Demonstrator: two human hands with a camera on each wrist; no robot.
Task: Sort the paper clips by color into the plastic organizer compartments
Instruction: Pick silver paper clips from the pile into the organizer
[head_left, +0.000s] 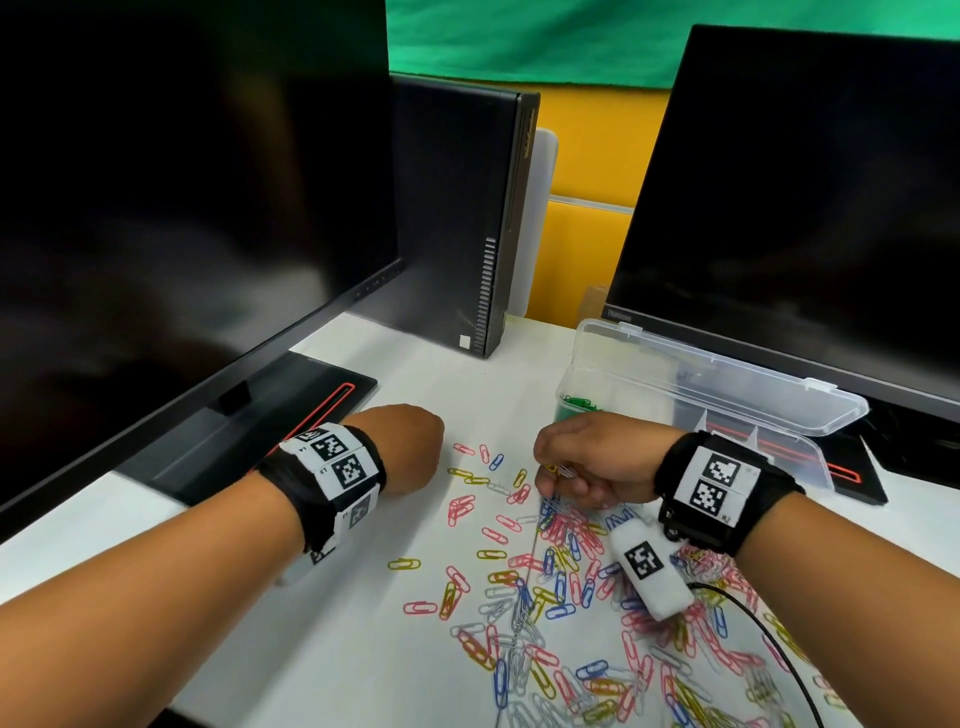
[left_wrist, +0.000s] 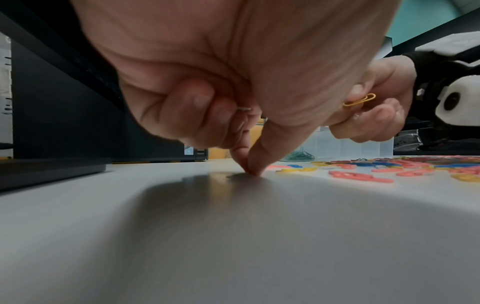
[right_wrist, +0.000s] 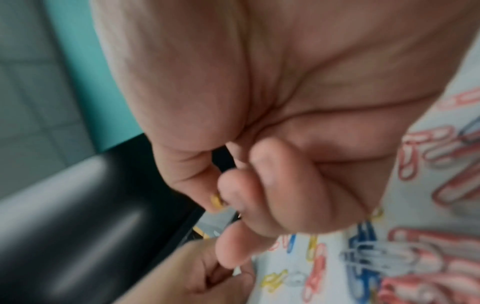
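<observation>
The right hand (head_left: 587, 462) hovers above the far edge of the scattered paper clips (head_left: 571, 597) on the white tabletop (head_left: 363, 623), its fingers curled and pinching a yellow clip (left_wrist: 359, 100) between thumb and forefinger. The left hand (head_left: 410, 447) sits to the left of the pile, fingers curled, thumb and forefinger tips pressed together on the tabletop; a silver clip (left_wrist: 244, 109) shows between its curled fingers. The clear plastic organizer (head_left: 701, 395) stands open just beyond the right hand, lid tilted back against the monitor (head_left: 805, 208), with green clips (head_left: 579, 402) in its left end compartment. Pink, blue, yellow and silver clips lie between and below both hands.
</observation>
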